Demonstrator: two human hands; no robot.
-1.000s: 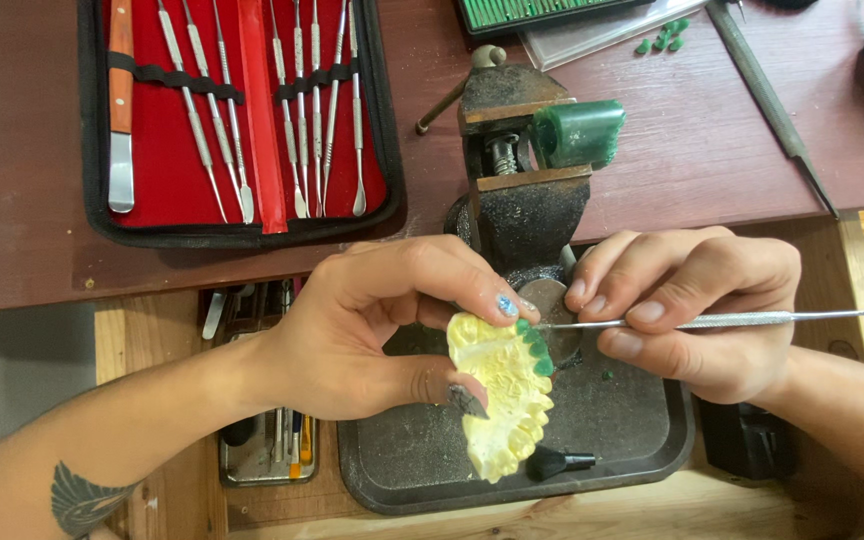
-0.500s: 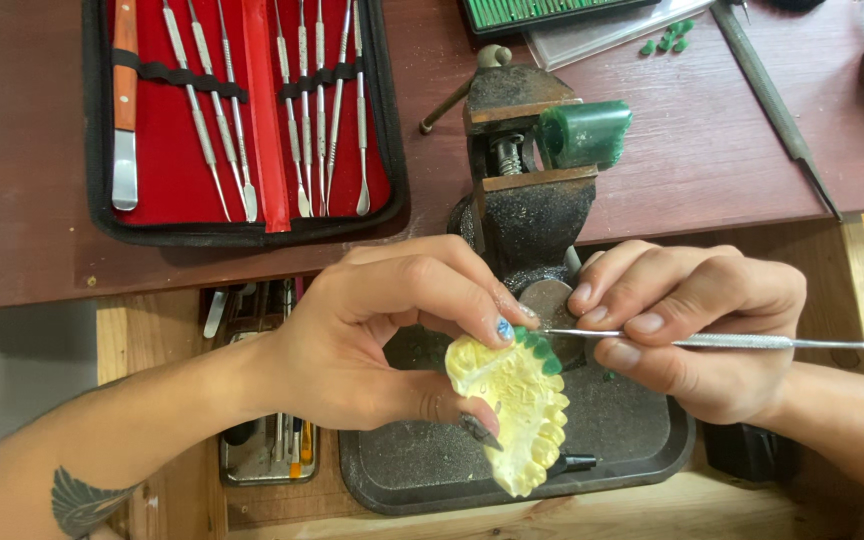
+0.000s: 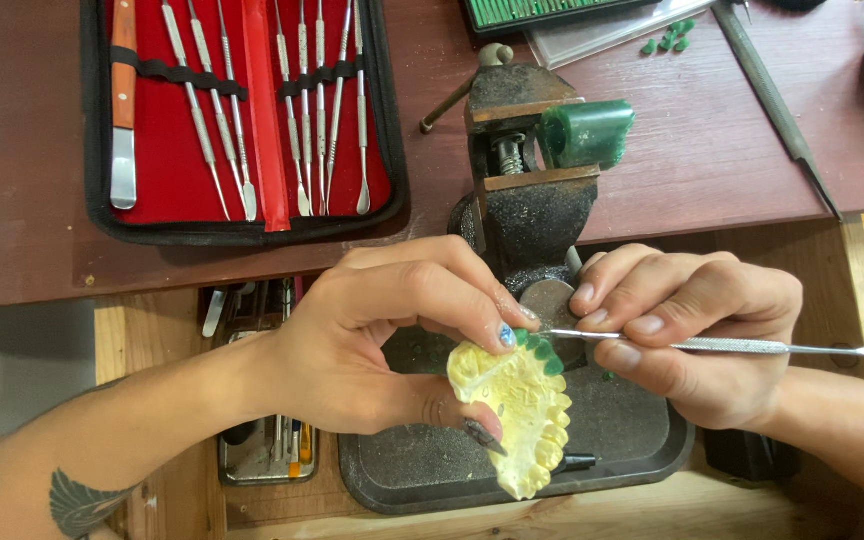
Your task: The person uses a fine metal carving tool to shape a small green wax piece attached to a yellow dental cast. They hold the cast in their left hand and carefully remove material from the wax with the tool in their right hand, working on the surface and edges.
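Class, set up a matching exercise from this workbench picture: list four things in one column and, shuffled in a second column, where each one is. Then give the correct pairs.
Things:
1. Yellow dental cast
2. Thin metal carving tool
3. Green wax block
4. Wooden-handled spatula

Places:
A. Strapped at the left end of the red-lined instrument case
B. Clamped in the small bench vise
C. Held in the left hand over the dark tray
D. Held in the right hand, tip at the green wax on the cast

Pairs: 1-C, 2-D, 3-B, 4-A
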